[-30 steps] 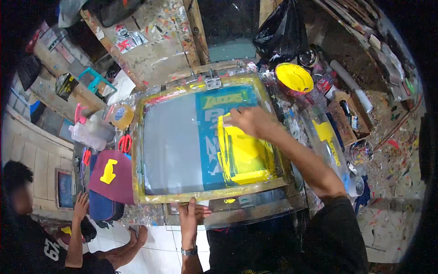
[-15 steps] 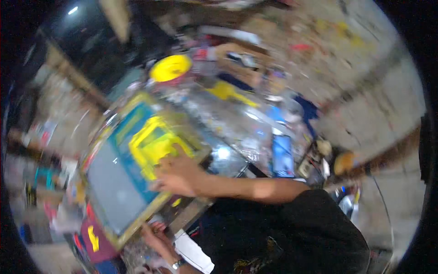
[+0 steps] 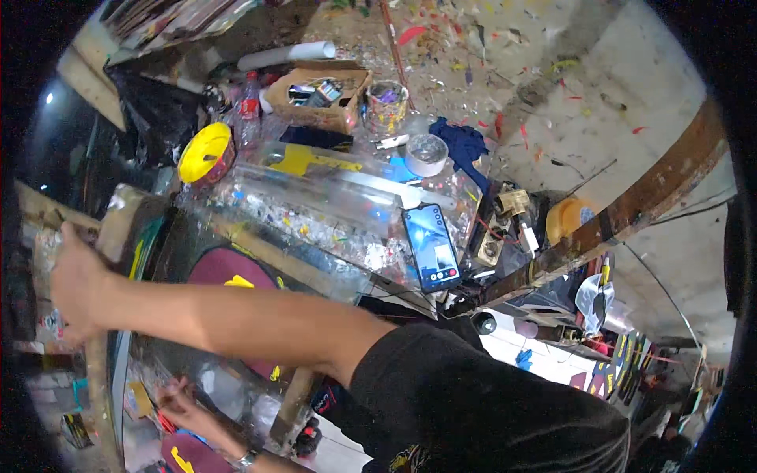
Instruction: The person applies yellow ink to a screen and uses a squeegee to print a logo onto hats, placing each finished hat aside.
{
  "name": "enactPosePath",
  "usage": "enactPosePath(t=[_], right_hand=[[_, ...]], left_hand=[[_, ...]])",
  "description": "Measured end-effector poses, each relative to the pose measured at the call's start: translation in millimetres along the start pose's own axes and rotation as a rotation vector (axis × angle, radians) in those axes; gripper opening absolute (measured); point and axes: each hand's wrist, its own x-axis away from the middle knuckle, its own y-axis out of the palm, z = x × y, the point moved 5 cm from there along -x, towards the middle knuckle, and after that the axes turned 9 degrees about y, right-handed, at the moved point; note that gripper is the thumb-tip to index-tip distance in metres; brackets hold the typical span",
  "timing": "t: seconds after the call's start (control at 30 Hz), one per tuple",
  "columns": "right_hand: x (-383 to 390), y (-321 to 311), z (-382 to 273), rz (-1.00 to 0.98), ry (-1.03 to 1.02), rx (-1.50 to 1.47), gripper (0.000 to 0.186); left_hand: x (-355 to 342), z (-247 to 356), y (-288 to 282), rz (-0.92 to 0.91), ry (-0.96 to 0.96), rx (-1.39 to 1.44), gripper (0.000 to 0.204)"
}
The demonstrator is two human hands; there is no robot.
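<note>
In the head view the screen frame (image 3: 134,221) is tilted up at the left, seen nearly edge-on. My right hand (image 3: 77,280) grips it, with the fingertips partly hidden. My left hand (image 3: 180,404) is lower beside the frame, fingers loosely bent and apart, with nothing visible in them. Behind my right forearm lies a maroon piece (image 3: 225,264) with a yellow print on the work surface. A second maroon piece (image 3: 185,453) with a yellow print is below my left hand.
A yellow paint bowl (image 3: 203,154), plastic bottle (image 3: 249,106), cardboard box (image 3: 319,106) and clear tape roll (image 3: 426,154) crowd the bench's far part. A lit phone (image 3: 432,246) lies right of my arm. A wooden beam (image 3: 631,205) crosses at the right, near cables.
The screen has gone from lying flat to tilted up, exposing the maroon piece beneath. My right hand moved off the yellow ink area to the frame. The view has swung right.
</note>
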Motion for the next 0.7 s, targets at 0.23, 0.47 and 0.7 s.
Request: enactPosePath(t=[0.23,0.47,0.7], right_hand=[[-42.7,6.7,-0.3,0.017,0.061,0.067,0.071],[-82.6,-0.7,-1.5,-0.016,0.072,0.091,0.071],[-72.6,-21.8,2.0,0.062,0.040,0.035,0.069]], left_hand=[[64.1,-37.7,65.4,-0.186,0.132,-0.379,0.037],[71.1,-33.4,59.3,-0.190,0.212,-0.470,0.031],[82.0,-29.2,46.7,-0.169,0.236,-0.538,0.026]])
